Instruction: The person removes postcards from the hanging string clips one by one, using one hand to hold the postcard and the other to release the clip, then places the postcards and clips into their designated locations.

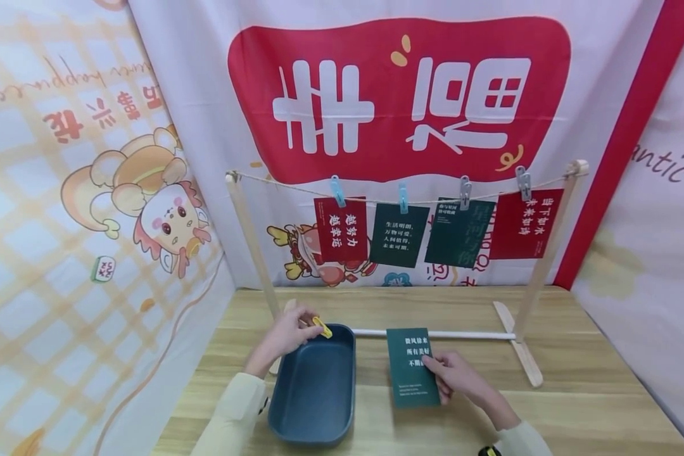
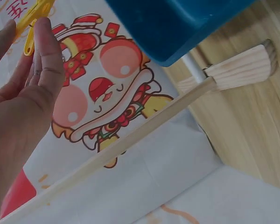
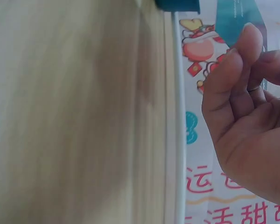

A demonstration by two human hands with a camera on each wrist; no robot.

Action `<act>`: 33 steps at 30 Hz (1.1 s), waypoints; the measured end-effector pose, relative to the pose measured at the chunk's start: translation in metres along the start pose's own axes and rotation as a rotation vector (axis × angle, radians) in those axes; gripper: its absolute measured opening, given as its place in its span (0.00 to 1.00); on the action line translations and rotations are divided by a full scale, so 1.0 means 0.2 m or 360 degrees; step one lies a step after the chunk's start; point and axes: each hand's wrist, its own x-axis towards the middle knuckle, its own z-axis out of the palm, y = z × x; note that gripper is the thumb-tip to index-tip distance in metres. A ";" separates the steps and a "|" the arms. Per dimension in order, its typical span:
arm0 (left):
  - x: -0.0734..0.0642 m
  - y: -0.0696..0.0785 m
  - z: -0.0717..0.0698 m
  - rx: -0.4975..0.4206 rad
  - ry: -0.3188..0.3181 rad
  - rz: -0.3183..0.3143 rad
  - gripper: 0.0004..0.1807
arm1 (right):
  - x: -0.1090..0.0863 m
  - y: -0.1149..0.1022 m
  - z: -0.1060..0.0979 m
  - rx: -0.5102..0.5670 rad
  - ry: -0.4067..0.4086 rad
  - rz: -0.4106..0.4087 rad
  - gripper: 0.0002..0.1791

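Observation:
My left hand (image 1: 294,329) pinches a yellow clothespin (image 1: 322,327) above the far left rim of a dark blue tray (image 1: 311,437). The left wrist view shows the same yellow clothespin (image 2: 33,23) between thumb and fingertips. To the right of the tray, my right hand (image 1: 458,378) grips a dark green card (image 1: 408,380) with white writing by its right edge, thumb on the front. In the right wrist view the fingers (image 3: 248,42) close on the green card (image 3: 235,21), partly hidden behind them.
A wooden frame (image 1: 254,247) holds a string (image 1: 287,188) with two red and two green cards hung by clothespins (image 1: 403,199). A white rod (image 1: 456,335) joins its feet on the wood-grain table (image 1: 581,418). Printed cloth (image 1: 194,82) stands behind and at the sides.

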 end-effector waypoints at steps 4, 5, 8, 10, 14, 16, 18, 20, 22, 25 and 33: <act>0.02 -0.03 0.04 0.0117 -0.0040 0.0020 0.14 | -0.05 0.06 -0.02 -0.0049 -0.0022 0.0002 0.25; 0.02 -0.04 0.05 0.0149 -0.0055 0.0028 0.14 | -0.06 0.08 -0.03 -0.0045 -0.0031 0.0008 0.25; 0.03 -0.06 0.08 0.0199 -0.0123 0.0032 0.14 | -0.11 0.13 -0.05 -0.0013 -0.0045 0.0036 0.24; 0.03 -0.07 0.10 0.0229 -0.0160 0.0040 0.14 | -0.14 0.16 -0.09 0.0018 -0.0043 0.0072 0.23; 0.03 -0.09 0.12 0.0310 -0.0204 0.0045 0.14 | -0.22 0.22 -0.16 0.0015 -0.0007 0.0123 0.22; 0.03 -0.10 0.13 0.0351 -0.0221 0.0033 0.14 | -0.25 0.24 -0.20 0.0013 0.0009 0.0134 0.22; 0.03 -0.11 0.14 0.0406 -0.0232 0.0024 0.14 | -0.27 0.26 -0.23 0.0016 0.0015 0.0152 0.22; 0.03 -0.12 0.15 0.0447 -0.0257 0.0010 0.14 | -0.30 0.28 -0.25 0.0016 0.0020 0.0176 0.21; 0.03 -0.13 0.16 0.0516 -0.0274 0.0016 0.14 | -0.32 0.29 -0.27 0.0025 0.0019 0.0206 0.21; 0.03 -0.15 0.18 0.0625 -0.0311 0.0032 0.14 | -0.34 0.31 -0.29 0.0044 0.0019 0.0274 0.22; 0.03 -0.19 0.22 0.0799 -0.0337 0.0079 0.14 | -0.38 0.34 -0.33 0.0102 0.0030 0.0374 0.20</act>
